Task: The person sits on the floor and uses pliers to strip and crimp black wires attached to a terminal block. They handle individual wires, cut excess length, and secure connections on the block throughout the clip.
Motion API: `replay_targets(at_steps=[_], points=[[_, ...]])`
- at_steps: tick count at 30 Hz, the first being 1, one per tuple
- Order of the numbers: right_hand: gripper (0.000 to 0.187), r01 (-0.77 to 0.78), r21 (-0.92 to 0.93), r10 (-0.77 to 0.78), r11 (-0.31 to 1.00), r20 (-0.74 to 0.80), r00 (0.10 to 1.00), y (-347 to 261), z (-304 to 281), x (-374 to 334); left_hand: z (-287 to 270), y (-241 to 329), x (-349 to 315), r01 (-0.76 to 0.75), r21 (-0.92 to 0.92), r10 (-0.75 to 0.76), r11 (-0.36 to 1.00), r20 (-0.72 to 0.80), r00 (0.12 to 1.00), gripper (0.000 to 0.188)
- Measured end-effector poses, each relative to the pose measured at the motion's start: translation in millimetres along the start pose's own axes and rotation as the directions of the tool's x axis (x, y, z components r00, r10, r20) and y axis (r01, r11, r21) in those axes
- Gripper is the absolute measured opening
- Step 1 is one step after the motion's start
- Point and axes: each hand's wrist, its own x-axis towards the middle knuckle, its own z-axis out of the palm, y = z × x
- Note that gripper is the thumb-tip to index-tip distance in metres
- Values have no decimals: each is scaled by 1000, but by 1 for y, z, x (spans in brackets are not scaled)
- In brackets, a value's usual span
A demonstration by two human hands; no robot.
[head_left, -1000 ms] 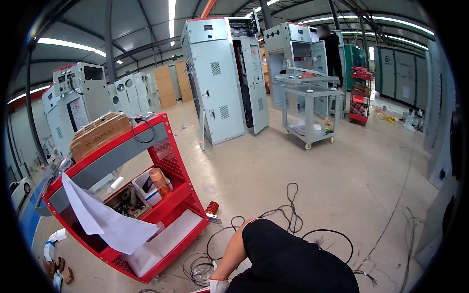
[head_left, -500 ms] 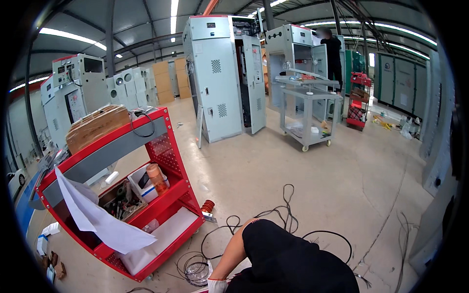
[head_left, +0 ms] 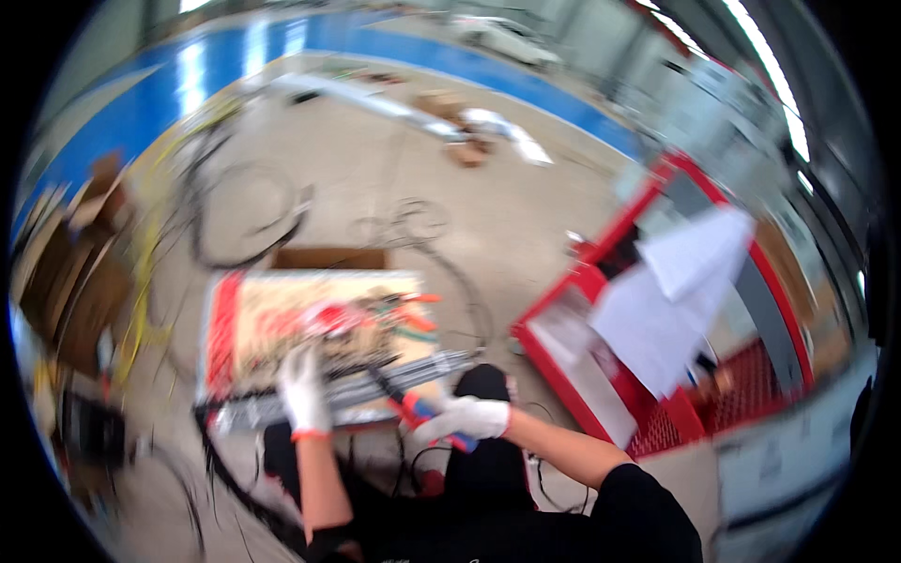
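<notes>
My right hand [head_left: 462, 418], in a white glove, is closed round a red-and-blue-handled tool [head_left: 418, 407]. Its long dark end points up and left over the near edge of a low board; blur hides the tool's exact kind. My left hand [head_left: 303, 380], gloved too, reaches in among many small dark parts [head_left: 274, 357] spread on the cream-coloured board [head_left: 253, 291]. Motion smears its fingers, so I cannot make out a grip. Beyond it sits a red-and-white item [head_left: 330, 319]. Orange- and green-handled tools [head_left: 413, 324] lie at the board's right side, and grey metal rails [head_left: 357, 399] along its near edge.
A red cart [head_left: 563, 310] with white sheets [head_left: 662, 296] hanging over it stands on the right. Black cables [head_left: 199, 225] and a yellow cable [head_left: 145, 272] trail over the floor. Cardboard boxes [head_left: 80, 281] are at the left; a long pale rail [head_left: 375, 103] lies farther off.
My view has swung left and down from the cabinets and hall to the board. Both hands now show, the right holding a tool; earlier only part of a glove showed at the bottom.
</notes>
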Motion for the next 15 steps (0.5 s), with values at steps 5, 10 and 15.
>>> replay_targets(at_steps=[5, 10, 15], points=[[39, 8, 22, -9, 1000, 34, 999, -26, 32, 67, -29, -4, -9, 160, -365, -152, 917, 51, 987, 15], [50, -16, 111, 8, 994, 76, 997, -32, 13, 80, -13, 3, -25, 171, -370, -157, 913, 68, 985, 12], [49, -90, 26, 90, 996, -27, 996, -63, 11, 69, -5, 6, -22, 172, -323, -152, 931, 85, 985, 15]])
